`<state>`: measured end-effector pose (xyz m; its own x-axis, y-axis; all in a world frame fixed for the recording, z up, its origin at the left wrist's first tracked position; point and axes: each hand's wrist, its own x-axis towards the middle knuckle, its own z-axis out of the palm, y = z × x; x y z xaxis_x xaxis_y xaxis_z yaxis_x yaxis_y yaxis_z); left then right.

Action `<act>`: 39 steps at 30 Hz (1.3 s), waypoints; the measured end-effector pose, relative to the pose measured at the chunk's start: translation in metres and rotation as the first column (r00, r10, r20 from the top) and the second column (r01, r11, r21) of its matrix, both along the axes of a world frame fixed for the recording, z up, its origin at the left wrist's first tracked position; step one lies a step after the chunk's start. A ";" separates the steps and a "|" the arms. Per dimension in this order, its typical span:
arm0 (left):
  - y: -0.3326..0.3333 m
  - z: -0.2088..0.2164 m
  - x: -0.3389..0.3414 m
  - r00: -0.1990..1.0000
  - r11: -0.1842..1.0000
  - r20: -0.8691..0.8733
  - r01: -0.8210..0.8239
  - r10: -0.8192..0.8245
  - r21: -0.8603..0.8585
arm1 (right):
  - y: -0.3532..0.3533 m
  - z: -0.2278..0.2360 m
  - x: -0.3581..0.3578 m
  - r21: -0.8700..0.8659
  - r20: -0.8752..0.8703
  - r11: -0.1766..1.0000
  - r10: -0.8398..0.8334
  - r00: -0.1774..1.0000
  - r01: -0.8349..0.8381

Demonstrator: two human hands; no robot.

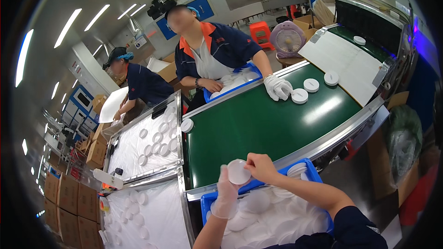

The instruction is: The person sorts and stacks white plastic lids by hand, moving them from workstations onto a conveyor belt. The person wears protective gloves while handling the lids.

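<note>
A flat, white round lid [238, 172] is held up over the near edge of the green belt. My left hand [227, 189], in a pale translucent glove, grips it from the left and below. The fingers of my bare right hand [261, 168] pinch its right edge; whether they also hold a separate thin disc cannot be made out. Under both hands stands a blue bin [315, 171] filled with loose thin white discs [272, 214]. Across the belt, a co-worker's white-gloved hand [278, 87] touches one of several white round lids [311, 85].
The green conveyor belt [249, 129] runs in front of me. At left, tables [161, 193] carry scattered white lids. The co-worker has another blue bin [251, 84] of discs. Cartons [69, 191] stack at far left; a fan [287, 39] and red stool [261, 34] stand behind.
</note>
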<state>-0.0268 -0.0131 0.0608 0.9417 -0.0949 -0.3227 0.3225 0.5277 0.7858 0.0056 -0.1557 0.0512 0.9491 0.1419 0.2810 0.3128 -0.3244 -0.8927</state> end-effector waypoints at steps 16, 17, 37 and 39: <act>0.017 -0.024 0.001 0.941 0.631 0.338 -0.262 -0.001 0.730 | 0.010 -0.015 -0.007 -0.193 -0.031 0.979 0.063 0.998 -0.068; 0.016 -0.021 0.002 0.953 0.531 0.300 -0.233 -0.041 0.815 | 0.010 -0.016 -0.006 -0.224 -0.013 0.973 0.056 0.998 -0.058; 0.122 0.024 -0.014 0.819 -0.388 0.543 -0.568 -0.185 0.726 | -0.039 0.011 0.024 -0.020 -0.027 0.982 0.188 0.982 -0.189; 0.198 0.000 -0.045 0.755 -0.574 0.619 -0.611 -0.215 0.545 | -0.061 0.017 0.054 -0.177 0.018 0.981 0.086 0.996 -0.082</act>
<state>-0.0721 0.1848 0.0609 0.6921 0.1065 0.7139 0.1082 -0.9932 0.0432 0.0595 -0.2169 0.0685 0.9246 0.2702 0.2686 0.3675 -0.4471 -0.8155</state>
